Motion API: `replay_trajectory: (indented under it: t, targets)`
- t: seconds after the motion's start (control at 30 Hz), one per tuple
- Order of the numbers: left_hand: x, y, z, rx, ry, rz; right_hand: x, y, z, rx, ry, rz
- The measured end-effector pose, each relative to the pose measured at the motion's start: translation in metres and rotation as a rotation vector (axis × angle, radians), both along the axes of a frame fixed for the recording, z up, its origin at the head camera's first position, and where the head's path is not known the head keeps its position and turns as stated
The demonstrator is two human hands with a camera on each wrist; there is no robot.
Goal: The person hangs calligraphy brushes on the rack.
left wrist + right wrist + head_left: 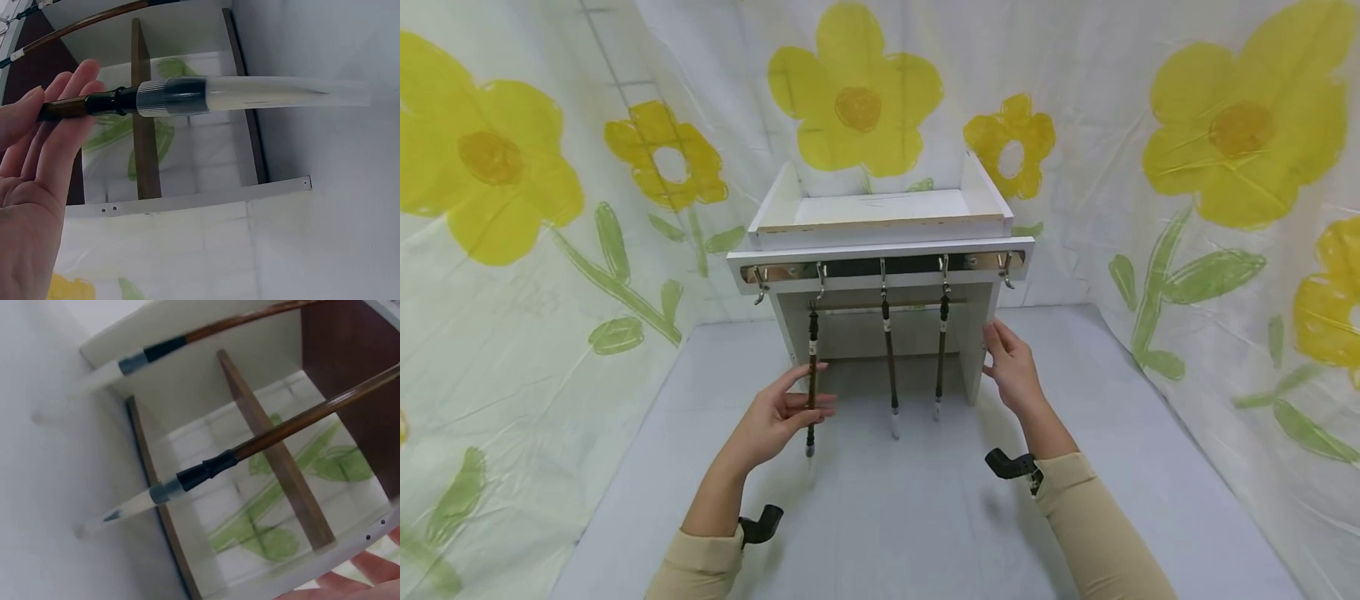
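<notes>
A calligraphy brush [812, 367], with a clear cap over its pale tip, hangs upright below the second hook from the left. My left hand [778, 417] pinches its dark brown handle between thumb and fingers; the left wrist view shows the capped tip [275, 94] extending past them. On the right, my right hand [1015, 367] rests its fingers against the outer side of the white rack's side panel [976, 342]. Two more capped brushes, a middle brush [890, 354] and a right brush [942, 350], hang from their hooks between my hands.
The white rack stands on a pale table [880, 533], with a metal hook strip [850, 268] across its front and an open tray [880, 208] on top. Its outermost left hook [761, 285] and right hook [1006, 271] hold nothing. A flowered curtain [1075, 100] surrounds the table.
</notes>
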State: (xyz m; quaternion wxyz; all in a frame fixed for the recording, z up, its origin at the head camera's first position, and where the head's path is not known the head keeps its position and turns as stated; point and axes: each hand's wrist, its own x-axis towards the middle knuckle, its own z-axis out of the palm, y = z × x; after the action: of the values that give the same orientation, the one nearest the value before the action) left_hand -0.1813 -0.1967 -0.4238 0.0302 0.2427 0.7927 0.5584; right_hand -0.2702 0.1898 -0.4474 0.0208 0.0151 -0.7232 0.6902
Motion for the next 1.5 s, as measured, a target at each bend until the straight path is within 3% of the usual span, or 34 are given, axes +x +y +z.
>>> replay_trajectory:
  t: [0.5, 0.97, 1.23, 1.5]
  targets:
    - [-0.01, 0.003, 0.004, -0.043, -0.033, 0.017, -0.001, -0.001, -0.001, 0.011, 0.007, -0.004]
    - [-0.02, 0.005, 0.001, 0.001, -0.039, -0.003, 0.0, -0.002, -0.002, 0.021, 0.002, -0.012]
    - [-0.014, 0.012, 0.001, 0.079, -0.046, -0.069, 0.001, -0.003, -0.001, 0.026, 0.007, -0.011]
    - [-0.016, 0.016, 0.0, 0.083, -0.052, -0.135, 0.001, -0.002, 0.0, 0.018, 0.005, -0.012]
